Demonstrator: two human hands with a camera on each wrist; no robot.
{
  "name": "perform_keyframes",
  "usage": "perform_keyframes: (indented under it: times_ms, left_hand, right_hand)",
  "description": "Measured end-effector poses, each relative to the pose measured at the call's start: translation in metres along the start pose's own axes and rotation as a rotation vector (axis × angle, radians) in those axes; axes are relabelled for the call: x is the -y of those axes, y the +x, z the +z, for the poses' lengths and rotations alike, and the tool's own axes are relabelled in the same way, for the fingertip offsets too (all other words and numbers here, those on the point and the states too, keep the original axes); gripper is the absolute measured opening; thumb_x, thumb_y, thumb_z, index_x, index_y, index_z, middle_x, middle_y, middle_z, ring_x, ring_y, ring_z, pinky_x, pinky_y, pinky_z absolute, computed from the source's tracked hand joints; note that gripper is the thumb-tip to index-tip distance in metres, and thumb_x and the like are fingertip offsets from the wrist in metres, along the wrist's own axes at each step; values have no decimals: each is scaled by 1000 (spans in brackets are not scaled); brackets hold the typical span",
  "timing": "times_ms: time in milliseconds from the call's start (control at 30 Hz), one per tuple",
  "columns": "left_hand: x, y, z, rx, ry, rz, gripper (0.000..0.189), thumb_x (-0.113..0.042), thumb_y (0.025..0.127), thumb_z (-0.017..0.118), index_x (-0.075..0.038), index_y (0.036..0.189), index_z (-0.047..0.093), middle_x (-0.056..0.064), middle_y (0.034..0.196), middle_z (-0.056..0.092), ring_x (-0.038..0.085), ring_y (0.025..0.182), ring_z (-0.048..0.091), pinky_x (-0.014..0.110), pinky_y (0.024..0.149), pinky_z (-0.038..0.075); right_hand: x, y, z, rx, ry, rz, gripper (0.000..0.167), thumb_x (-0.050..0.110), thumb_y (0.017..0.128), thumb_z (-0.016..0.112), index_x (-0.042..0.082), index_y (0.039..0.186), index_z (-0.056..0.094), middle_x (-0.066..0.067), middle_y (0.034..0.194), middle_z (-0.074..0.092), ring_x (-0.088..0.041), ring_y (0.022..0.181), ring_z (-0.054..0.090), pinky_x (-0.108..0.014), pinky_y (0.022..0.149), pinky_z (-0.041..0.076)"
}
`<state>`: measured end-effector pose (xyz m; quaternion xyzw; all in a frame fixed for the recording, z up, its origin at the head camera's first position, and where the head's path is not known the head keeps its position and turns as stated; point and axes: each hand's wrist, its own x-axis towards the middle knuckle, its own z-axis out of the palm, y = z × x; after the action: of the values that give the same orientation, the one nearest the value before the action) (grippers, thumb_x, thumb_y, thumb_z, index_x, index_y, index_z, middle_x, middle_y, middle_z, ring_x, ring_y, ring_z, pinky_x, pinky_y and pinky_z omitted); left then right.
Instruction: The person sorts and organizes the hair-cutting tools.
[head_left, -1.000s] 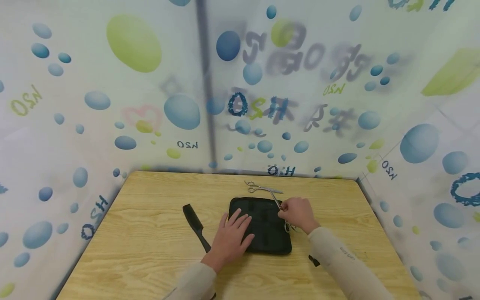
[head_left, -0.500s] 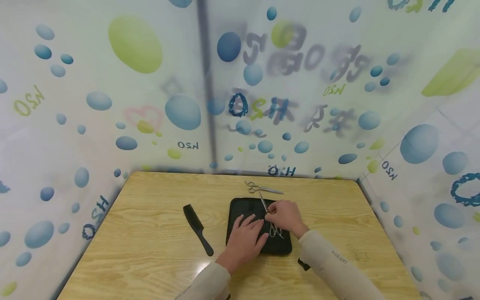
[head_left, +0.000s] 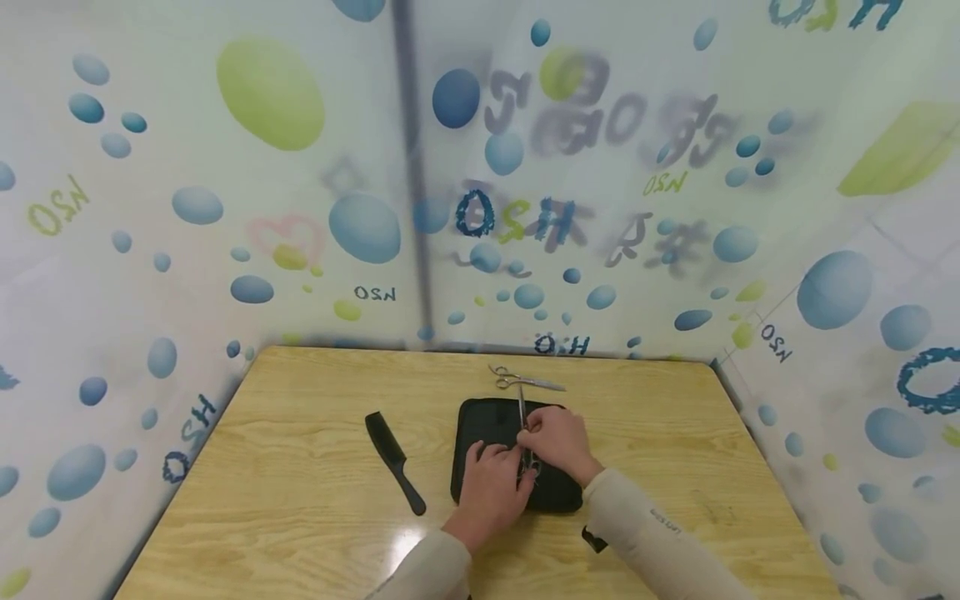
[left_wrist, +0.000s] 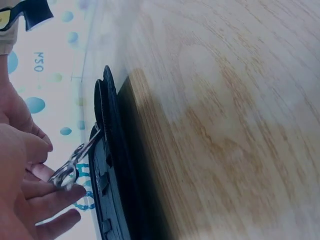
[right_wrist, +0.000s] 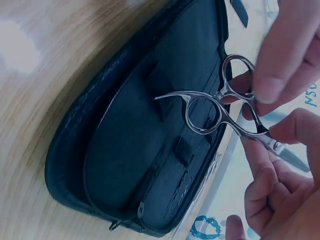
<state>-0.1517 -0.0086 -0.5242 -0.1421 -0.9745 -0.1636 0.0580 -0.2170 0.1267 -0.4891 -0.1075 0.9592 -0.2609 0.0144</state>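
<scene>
My right hand (head_left: 555,437) pinches a pair of hairdressing scissors (right_wrist: 205,112) near the pivot, over a black zip case (head_left: 480,421). The scissors' blades point away from me. A toothed blade, like that of thinning scissors, shows past the fingers in the right wrist view. My left hand (head_left: 491,487) comes in from the left, thumb and finger pinching a ring of the handle. Inside the case are black loops (right_wrist: 183,151), and a zipper pull (right_wrist: 140,210) hangs at its edge. In the left wrist view the scissors slant beside the case.
Beyond the case a second pair of scissors (head_left: 528,382) lies on the wooden table (head_left: 300,433). A black comb (head_left: 393,462) lies left of the case. Patterned curtains (head_left: 360,167) enclose the table's back and sides.
My right hand has carried the scissors left, from the case's right edge to over its middle. My left hand has moved right, its flat fingers drawing in to the scissors' handle.
</scene>
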Motion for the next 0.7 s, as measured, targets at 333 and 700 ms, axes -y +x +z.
perform_keyframes:
  times_ms: [333, 700]
  left_hand:
    - [3, 1, 4, -29, -43, -90, 37, -41, 92, 64, -12, 115, 70, 2, 102, 75, 21, 105, 62, 51, 106, 37]
    - [7, 3, 4, -85, 27, -155, 43, -53, 88, 64, -13, 104, 73, 2, 94, 75, 23, 101, 62, 50, 102, 38]
  right_hand:
    - [-1, -1, 9, 61, 111, 20, 12, 23, 86, 68, 14, 80, 74, 6, 69, 68, -6, 57, 54, -25, 57, 44]
    - [3, -2, 11, 129, 256, 46, 11, 19, 90, 67, 9, 86, 71, 0, 76, 72, -9, 64, 60, -27, 59, 49]
